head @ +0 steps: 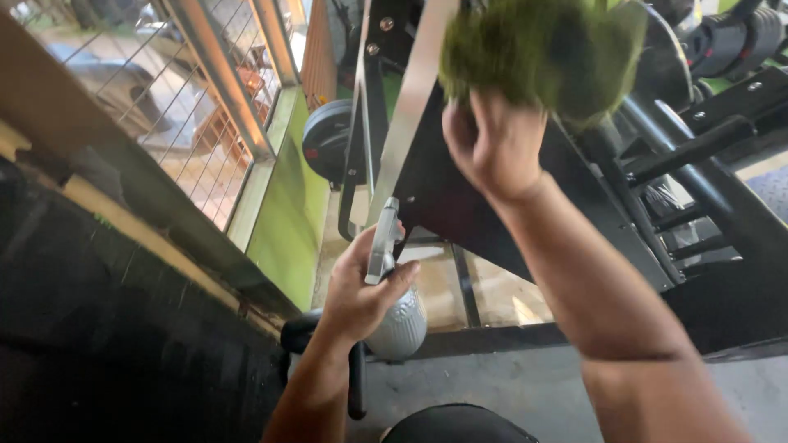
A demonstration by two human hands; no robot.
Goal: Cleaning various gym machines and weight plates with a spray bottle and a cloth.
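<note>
The right hand [492, 143] is raised high and clenched around a shaggy green cloth [546, 53], pressing it against the slanted metal bar [410, 107] and the black frame [460, 205] of a gym machine. The left hand [361, 291] sits lower and nearer, its grip closed around a pale ribbed spray bottle [398, 324], with the nozzle pointing up toward the bar.

Judging from how things lie, the wiping looks to be underway on the upper part of the frame. The cloth is blurred, so it may be in mid-stroke. I cannot tell which surfaces are already wiped, since no wet streaks or clean patches show plainly. The lower frame and the far right struts appear not yet touched by the cloth.

Count: one cloth, one spray bottle, two hands, both of the same person. One round weight plate [328, 139] hangs clearly at the far left of the machine; more dark plates [739, 37] sit at the far right, too blurred to number. One black handle [355, 377] stands near the left forearm. A wire-mesh window [180, 98] runs along the left, with a green-painted sill [287, 221] below it.
</note>
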